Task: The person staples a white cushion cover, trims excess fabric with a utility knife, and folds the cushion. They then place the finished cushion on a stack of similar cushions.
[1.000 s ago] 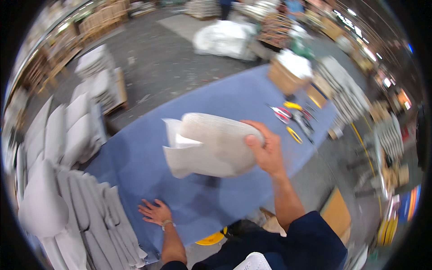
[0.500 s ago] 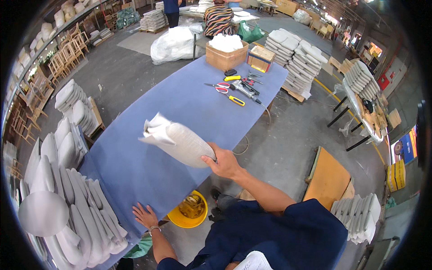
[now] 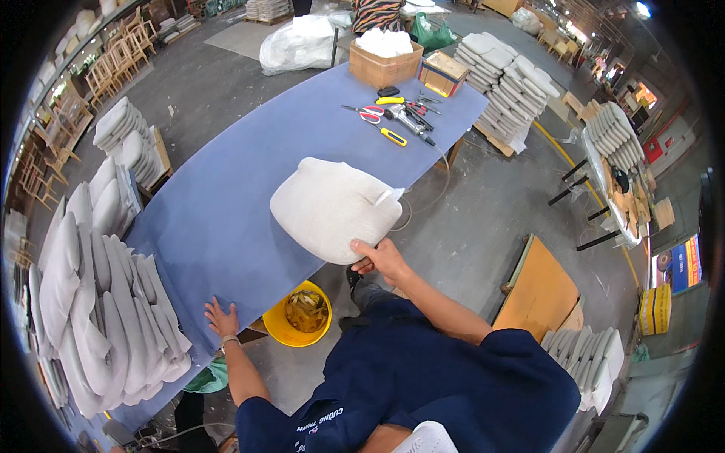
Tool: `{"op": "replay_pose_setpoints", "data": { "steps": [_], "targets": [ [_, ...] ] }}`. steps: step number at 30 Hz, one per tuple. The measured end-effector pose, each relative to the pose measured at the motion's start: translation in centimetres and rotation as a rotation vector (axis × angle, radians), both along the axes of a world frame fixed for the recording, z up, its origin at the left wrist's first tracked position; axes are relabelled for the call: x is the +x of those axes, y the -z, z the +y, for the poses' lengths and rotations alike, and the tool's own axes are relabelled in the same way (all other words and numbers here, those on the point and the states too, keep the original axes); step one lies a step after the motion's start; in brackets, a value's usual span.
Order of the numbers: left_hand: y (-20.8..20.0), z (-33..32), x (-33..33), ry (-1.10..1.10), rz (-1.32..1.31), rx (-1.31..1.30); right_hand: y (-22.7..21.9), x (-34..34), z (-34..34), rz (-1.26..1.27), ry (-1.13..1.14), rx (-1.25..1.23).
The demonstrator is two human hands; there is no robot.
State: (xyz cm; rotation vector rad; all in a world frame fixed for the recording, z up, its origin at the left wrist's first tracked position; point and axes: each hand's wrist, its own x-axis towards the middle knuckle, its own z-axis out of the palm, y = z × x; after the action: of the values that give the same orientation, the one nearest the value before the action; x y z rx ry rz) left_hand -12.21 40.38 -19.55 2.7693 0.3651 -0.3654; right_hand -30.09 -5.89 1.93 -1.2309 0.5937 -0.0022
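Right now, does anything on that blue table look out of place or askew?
The pale seat cushion juts past the blue table edge, gripped only by the right hand. A loose fabric flap sticks out on its side. The left hand rests flat on the table.

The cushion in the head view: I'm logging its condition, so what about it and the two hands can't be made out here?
- Underside of the cushion: faces away from the head camera.
- Right hand: its fingers go under the cushion's edge, hidden by it.
- Left hand: palm lies flat against the blue table, unseen.
- Cushion's seams and fabric: too small to read.
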Motion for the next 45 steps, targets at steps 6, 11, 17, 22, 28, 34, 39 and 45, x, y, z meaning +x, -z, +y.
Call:
{"op": "replay_pose_setpoints", "data": {
  "steps": [6,11,17,22,28,34,39,45],
  "targets": [
    [1.8,-4.0,-5.5,-0.057,-0.250,0.075,-0.4,1.1,-1.4,-0.024,-0.030,-0.040],
    [1.5,-11.7,-11.0,-0.016,-0.244,-0.050,-1.6,3.6,-4.5,-0.094,-0.079,-0.091],
    [-5.5,-25.7,-9.1,0.193,-0.510,-0.464,-2.9,6.2,-11.1,-0.113,-0.125,-0.088],
    [-12.1,-35.8,-0.3,0.471,-0.744,-0.362,-0.9,8.6,-18.9,-0.162,-0.215,-0.047],
    [-16.4,-44.9,6.8,0.802,-0.415,-0.188,3.1,11.7,-28.4,-0.037,-0.073,0.031],
    [-18.3,-51.4,12.4,0.901,-0.401,-0.118,6.7,16.1,-36.2,0.235,-0.118,-0.019],
    [-21.6,-53.2,16.3,0.887,-0.426,-0.260,6.9,18.1,-39.4,0.310,-0.257,-0.203],
    [-29.8,-52.6,16.3,0.836,-0.393,-0.185,3.5,22.9,-42.0,0.168,-0.349,-0.347]
  ]
}}
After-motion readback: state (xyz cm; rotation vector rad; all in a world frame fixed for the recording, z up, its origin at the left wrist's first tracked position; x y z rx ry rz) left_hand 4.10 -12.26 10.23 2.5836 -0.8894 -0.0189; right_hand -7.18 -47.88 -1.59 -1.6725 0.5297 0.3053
